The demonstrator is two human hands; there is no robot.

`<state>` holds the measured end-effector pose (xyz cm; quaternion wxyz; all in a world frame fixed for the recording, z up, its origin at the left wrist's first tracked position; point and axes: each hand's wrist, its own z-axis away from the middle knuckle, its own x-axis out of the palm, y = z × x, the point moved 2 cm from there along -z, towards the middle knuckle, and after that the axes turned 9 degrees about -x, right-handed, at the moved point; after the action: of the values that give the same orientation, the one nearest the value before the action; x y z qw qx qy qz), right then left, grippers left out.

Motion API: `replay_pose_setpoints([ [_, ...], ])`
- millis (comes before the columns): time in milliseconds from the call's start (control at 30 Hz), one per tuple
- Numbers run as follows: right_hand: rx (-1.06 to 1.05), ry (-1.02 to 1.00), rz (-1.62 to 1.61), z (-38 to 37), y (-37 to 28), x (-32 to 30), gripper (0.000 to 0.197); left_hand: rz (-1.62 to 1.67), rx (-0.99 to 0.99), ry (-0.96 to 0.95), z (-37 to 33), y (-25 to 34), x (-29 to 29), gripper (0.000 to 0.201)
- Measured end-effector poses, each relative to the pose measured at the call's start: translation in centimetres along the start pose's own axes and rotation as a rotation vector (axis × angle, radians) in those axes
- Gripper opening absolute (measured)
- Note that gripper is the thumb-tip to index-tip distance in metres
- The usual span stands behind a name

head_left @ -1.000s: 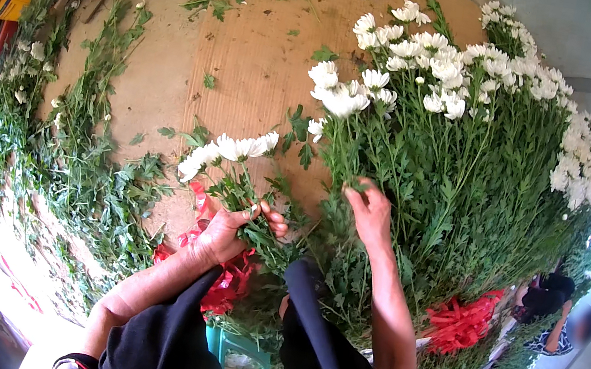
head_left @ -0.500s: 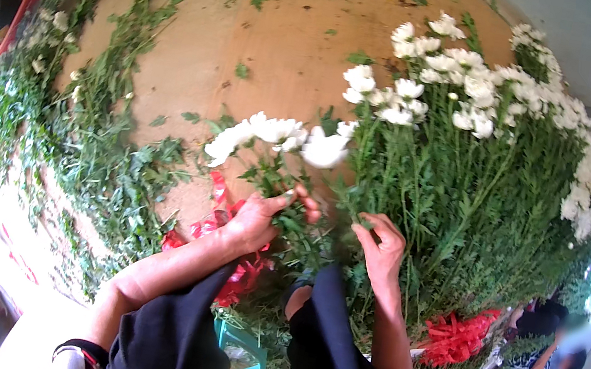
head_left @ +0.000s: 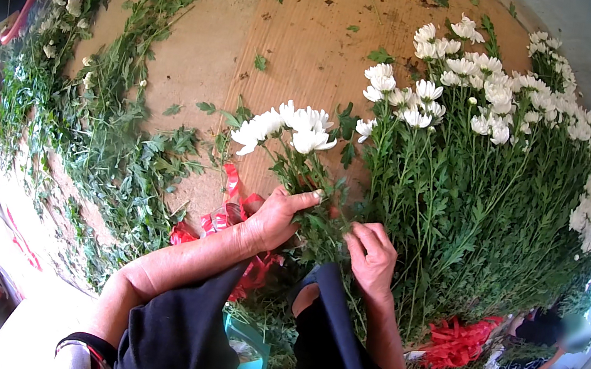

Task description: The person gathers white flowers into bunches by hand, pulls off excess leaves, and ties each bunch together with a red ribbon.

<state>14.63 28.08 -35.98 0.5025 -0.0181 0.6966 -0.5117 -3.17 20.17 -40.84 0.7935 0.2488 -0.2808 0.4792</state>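
Note:
My left hand (head_left: 276, 218) is closed around the leafy stems of a small bunch of white chrysanthemums (head_left: 308, 140), its thumb lying along the top. The blooms point away from me, and the fingers under the stems are mostly hidden. Just right of it, my right hand (head_left: 374, 259) pinches at the edge of the bunch's green leaves (head_left: 322, 237). What sits between thumb and forefinger is too small to make out. Curled red ribbon (head_left: 229, 208) lies beside and beneath my left forearm.
A large pile of white chrysanthemums (head_left: 460, 181) fills the right side. Cut greenery (head_left: 103, 144) covers the left of the brown board (head_left: 203, 36). More red ribbon (head_left: 458, 343) lies lower right. A teal stool (head_left: 248, 352) stands below me; two people (head_left: 540, 358) are at far right.
My right hand has moved left to the bunch, its fingers closing into a pinch. The bunch in my left hand has tilted, its blooms now closer together. The whole view has shifted slightly.

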Motion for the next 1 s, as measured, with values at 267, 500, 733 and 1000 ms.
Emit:
replay_pose_setpoints([
  [267,0.008,-0.233,-0.261,1.5,-2.5,1.3,0.024,0.002,0.057,-0.087,-0.7,-1.1,-0.4,0.037],
  [500,0.100,0.171,0.409,-2.6,7.8,-1.7,0.029,0.105,0.031,-0.091,-1.1,-0.9,-0.6,0.035],
  [733,0.422,0.303,-0.643,2.1,10.1,-1.0,0.023,0.131,0.036,-0.101,-0.7,-0.7,-0.6,0.033],
  [1000,0.190,0.116,0.381,-3.8,6.7,0.4,0.023,0.195,0.022,-0.017,0.5,-0.8,-1.3,0.031],
])
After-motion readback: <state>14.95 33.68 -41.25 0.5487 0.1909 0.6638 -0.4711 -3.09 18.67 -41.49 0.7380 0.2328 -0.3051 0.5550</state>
